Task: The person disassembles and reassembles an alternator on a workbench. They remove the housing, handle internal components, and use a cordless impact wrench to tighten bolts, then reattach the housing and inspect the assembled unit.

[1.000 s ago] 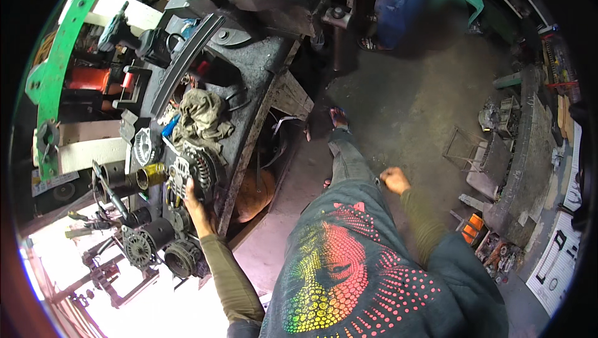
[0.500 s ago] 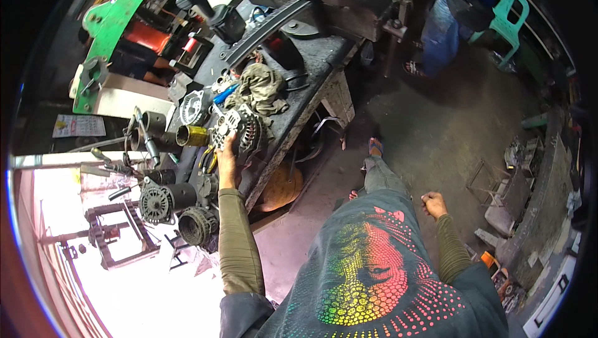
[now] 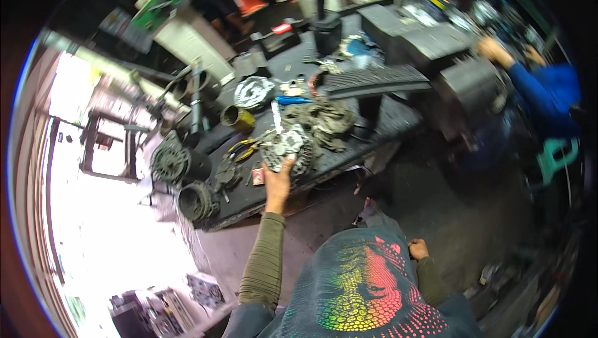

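Note:
My left hand [image 3: 278, 183] grips the near edge of an alternator [image 3: 298, 151] on the dark workbench, thumb on its pale end face. Its other fingers are partly hidden beneath. Right behind the alternator lies a crumpled grey-green rag [image 3: 327, 123]. Yellow-handled pliers [image 3: 242, 149] and a small red box [image 3: 258, 177] are just left of it. Beyond it are a blue-handled tool [image 3: 293, 100], a yellow ring-shaped cylinder [image 3: 237, 118] and a silver end housing [image 3: 253, 92]. My right hand [image 3: 418, 249] hangs by my side, curled closed; its inside is hidden.
A second alternator [image 3: 169, 162] and a dark round housing [image 3: 197, 202] stand at the bench's left end. A long ribbed black part [image 3: 377, 81] and a cordless power tool [image 3: 325, 30] lie farther back. At right are a large vise [image 3: 464, 98], a person's blue sleeve [image 3: 539, 95] and a green stool [image 3: 556, 159].
The view has swung left, so the bench sits farther right and more level in the picture. My left hand stays on the alternator. My right hand appears lower and closer to my body.

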`<state>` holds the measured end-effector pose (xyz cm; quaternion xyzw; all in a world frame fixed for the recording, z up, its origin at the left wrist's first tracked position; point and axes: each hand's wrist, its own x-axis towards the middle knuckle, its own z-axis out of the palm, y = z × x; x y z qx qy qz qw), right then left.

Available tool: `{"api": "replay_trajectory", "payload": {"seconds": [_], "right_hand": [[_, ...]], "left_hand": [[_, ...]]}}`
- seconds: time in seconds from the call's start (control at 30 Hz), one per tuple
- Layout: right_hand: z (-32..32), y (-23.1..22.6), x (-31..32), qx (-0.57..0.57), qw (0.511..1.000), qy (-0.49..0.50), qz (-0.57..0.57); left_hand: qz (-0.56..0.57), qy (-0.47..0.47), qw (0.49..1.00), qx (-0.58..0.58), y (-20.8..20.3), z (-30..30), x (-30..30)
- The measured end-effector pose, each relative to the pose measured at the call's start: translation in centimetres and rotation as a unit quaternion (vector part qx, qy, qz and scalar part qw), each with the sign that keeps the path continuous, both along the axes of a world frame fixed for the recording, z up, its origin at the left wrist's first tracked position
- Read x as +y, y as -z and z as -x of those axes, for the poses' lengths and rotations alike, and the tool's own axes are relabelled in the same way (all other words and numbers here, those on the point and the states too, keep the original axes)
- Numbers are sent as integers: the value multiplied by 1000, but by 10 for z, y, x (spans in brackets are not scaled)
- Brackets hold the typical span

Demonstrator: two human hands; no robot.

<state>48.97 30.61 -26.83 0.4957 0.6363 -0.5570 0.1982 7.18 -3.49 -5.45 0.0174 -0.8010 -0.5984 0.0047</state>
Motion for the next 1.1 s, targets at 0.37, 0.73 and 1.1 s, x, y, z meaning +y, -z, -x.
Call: {"api": "replay_trajectory", "payload": {"seconds": [0.37, 0.73, 1.1], "right_hand": [[249, -150, 54, 134, 909, -352, -181], [440, -363, -162, 494, 463, -562, -475], [450, -388, -159, 443, 605, -493, -442]], "left_hand": [[-126, -19, 991, -43, -4, -13, 12], [-83, 126, 984, -93, -16, 20, -23], [30, 246, 967, -64, -28, 52, -45]]}}
